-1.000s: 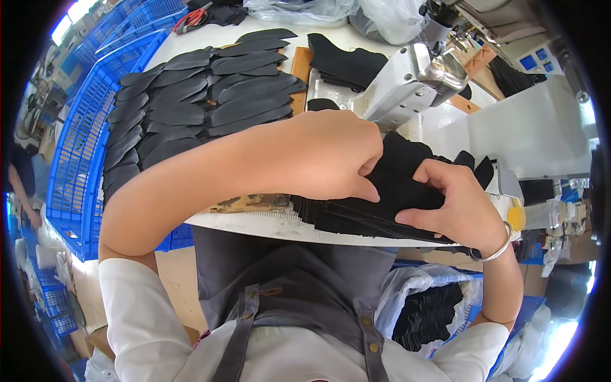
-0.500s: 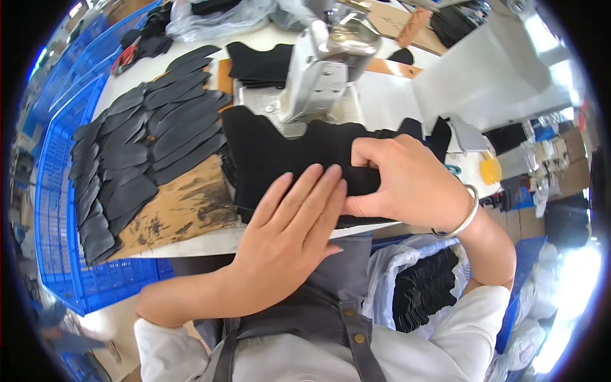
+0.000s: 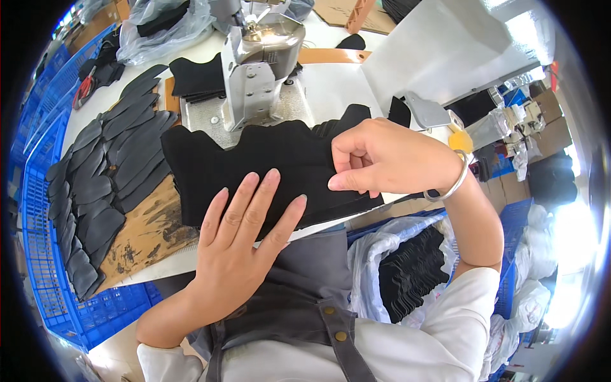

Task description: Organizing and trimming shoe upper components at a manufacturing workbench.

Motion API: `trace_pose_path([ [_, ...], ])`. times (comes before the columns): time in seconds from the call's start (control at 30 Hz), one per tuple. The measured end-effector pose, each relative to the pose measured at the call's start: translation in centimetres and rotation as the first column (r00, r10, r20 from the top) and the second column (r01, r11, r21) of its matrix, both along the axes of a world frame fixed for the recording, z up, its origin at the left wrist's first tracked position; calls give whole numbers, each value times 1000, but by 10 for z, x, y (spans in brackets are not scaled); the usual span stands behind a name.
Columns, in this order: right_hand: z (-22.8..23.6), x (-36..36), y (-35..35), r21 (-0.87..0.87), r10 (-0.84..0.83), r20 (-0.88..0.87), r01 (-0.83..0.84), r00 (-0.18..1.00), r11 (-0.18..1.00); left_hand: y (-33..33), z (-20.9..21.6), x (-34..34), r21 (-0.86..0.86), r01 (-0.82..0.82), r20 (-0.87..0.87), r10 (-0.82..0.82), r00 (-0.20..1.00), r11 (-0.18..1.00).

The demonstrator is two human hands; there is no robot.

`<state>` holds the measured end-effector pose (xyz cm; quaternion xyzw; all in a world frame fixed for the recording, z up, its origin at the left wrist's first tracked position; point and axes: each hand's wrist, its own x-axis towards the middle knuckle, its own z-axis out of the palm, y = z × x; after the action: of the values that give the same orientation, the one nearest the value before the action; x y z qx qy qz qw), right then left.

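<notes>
A black fabric piece (image 3: 273, 149) with a wavy, notched far edge lies at the table's front, atop other black pieces. My left hand (image 3: 238, 235) rests flat on its near part, fingers stretched and spread. At the piece's right side my right hand (image 3: 388, 156), a bangle (image 3: 455, 184) on its wrist, is closed. Its fingers curl in and the thumb lies along the cloth. Whether cloth is pinched between those fingertips is hidden. Just beyond the fabric stands the metal head of a sewing machine (image 3: 254, 89), with a small stack of black pieces (image 3: 197, 75) on its left.
Many dark, leaf-shaped pieces (image 3: 137, 143) overlap on a stained brown board (image 3: 153, 232) at left, beside a blue basket (image 3: 39, 210). Below the table's right front, a plastic-lined container (image 3: 364, 267) holds black pieces (image 3: 414, 274). A white panel (image 3: 439, 48) rises at back right.
My left hand has drawn back toward me and its fingers have spread. My right hand's fingers have curled in, off the fold they were around. The whole view has shifted, moving the table leftward.
</notes>
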<state>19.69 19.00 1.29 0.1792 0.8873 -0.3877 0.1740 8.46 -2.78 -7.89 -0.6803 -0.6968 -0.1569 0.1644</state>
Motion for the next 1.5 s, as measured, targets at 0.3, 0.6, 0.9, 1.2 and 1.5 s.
trace_pose_path([
  [0.3,-3,5,2,53,-5,-11,5,1000,999,6,1,2,18,7,-9,-6,1000,1000],
  [0.6,-29,34,-43,763,450,-357,-22,819,646,16,29,-8,-5,161,173,-157,972,987],
  [0.9,-14,23,-33,957,829,-289,171,478,235,4,47,-37,89,116,-35,-113,993,989],
  [1.2,-54,10,-45,746,572,-610,154,548,648,2,80,-150,372,-292,-217,389,896,881],
  [1.5,-65,9,-46,654,483,-662,129,573,745,143,28,-190,-356,-13,188,86,978,934],
])
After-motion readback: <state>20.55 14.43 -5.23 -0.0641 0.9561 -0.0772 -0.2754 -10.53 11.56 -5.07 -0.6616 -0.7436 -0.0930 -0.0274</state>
